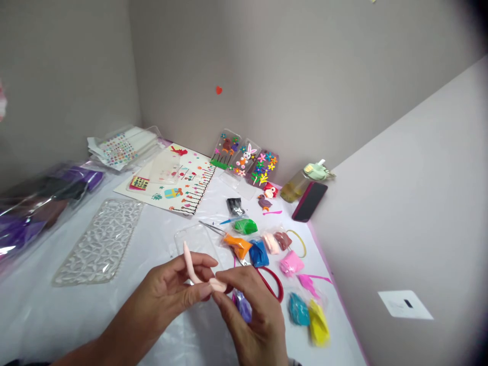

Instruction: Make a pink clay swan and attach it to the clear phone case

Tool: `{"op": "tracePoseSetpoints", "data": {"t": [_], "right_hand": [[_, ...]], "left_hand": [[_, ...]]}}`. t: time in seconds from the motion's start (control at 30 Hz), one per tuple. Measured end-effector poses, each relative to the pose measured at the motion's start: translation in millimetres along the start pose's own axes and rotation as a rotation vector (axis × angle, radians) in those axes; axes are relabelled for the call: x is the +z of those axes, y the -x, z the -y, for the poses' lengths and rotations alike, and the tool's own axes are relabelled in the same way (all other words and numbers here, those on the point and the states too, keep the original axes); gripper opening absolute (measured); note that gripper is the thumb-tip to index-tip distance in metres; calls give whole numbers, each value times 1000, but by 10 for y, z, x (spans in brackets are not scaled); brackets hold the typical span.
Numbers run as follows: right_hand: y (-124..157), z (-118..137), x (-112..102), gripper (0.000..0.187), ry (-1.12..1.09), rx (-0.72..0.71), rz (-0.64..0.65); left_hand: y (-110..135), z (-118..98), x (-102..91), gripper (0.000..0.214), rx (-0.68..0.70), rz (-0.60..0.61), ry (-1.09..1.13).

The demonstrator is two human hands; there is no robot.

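A piece of pale pink modelling clay [189,263] is held between my two hands, above a clear phone case [202,243] on the table. One end of it sticks up as a thin roll; the other end is a wider, flattened lump. My left hand [173,284] pinches the clay where roll and lump meet, thumb in front and fingers behind. With thumb and forefinger, my right hand [251,305] grips the lump's right side. Just beyond the hands lie tweezers [212,228], an orange clay packet [237,245] and red-handled scissors [280,285], partly hidden.
Several coloured clay packets [292,263] spread to the right. Decorated phone cases [244,158] lean near the wall, by a bottle [297,184] and a phone [310,202]. On the left are a patterned sheet [141,178], a textured clear mat [99,241] and plastic bags [46,203].
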State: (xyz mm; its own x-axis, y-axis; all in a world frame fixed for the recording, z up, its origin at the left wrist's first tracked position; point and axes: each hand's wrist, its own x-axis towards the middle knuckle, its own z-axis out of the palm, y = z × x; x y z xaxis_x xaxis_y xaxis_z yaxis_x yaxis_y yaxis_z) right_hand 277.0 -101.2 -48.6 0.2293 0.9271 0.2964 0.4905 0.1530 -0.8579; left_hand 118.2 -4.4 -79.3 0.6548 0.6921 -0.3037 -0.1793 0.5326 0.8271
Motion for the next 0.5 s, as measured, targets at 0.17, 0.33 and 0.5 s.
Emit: {"op": "tracePoseSetpoints", "data": {"t": [0.17, 0.33, 0.5], "right_hand": [[-7, -21, -25, 25, 11, -26, 15], [7, -75, -33, 26, 15, -32, -25], [63, -137, 14, 31, -267, 220, -63]], "left_hand": [[-16, -20, -32, 34, 44, 28, -148], [-12, -33, -86, 34, 31, 167, -219], [21, -39, -106, 35, 6, 89, -232]]}}
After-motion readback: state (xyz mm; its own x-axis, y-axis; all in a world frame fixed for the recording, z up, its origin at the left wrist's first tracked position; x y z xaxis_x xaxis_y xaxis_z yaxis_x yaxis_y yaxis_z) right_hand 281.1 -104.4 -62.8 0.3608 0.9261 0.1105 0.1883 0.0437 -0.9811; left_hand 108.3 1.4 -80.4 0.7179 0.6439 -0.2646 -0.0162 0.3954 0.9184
